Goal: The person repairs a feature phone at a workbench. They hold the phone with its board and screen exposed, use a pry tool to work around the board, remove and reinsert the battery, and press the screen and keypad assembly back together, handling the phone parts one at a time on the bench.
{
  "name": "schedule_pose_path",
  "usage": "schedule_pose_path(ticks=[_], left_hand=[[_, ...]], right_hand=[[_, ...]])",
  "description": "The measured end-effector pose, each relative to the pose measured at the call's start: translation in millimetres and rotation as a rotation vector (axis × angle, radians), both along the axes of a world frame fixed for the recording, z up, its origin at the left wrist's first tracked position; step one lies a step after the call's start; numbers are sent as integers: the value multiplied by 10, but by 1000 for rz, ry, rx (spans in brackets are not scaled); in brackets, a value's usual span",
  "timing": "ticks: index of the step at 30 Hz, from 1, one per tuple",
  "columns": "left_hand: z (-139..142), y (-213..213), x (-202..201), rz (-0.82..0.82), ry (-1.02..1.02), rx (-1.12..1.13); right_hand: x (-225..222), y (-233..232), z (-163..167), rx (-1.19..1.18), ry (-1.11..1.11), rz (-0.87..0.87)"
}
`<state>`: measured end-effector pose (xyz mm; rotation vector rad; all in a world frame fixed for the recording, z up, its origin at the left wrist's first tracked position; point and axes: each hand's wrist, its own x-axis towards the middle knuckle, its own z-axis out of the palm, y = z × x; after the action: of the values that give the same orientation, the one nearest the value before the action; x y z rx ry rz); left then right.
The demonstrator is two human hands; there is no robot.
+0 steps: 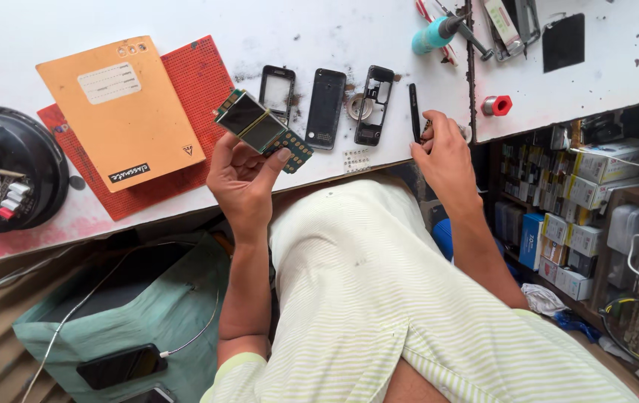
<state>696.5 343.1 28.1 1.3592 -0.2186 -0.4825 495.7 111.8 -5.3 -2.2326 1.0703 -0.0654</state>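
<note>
The left hand (245, 179) pinches a bare green phone circuit board with its screen (260, 128), held at about ten o'clock above the white bench (379, 160). It looks light, stiff and fragile, best gripped by the edges. The right hand (446, 157) closes on a black tool (413, 112) at two o'clock.

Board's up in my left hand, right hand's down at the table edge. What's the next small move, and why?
Probably lift the black tool toward the board. The left hand holds the board tilted up, screen showing, clear of the table. The right hand rests at the table edge with its fingers at the tool's lower end. The casing parts lie untouched.
</note>
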Motion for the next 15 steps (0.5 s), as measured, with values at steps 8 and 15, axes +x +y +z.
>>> schedule_pose_path(ticks=[8, 15], left_hand=[[-41, -47, -23, -34, 15, -44], [-33, -53, -85, -68, 53, -81]], right_hand=[[116, 94, 77, 608, -630, -192], [599, 536, 272, 519, -1006, 257]])
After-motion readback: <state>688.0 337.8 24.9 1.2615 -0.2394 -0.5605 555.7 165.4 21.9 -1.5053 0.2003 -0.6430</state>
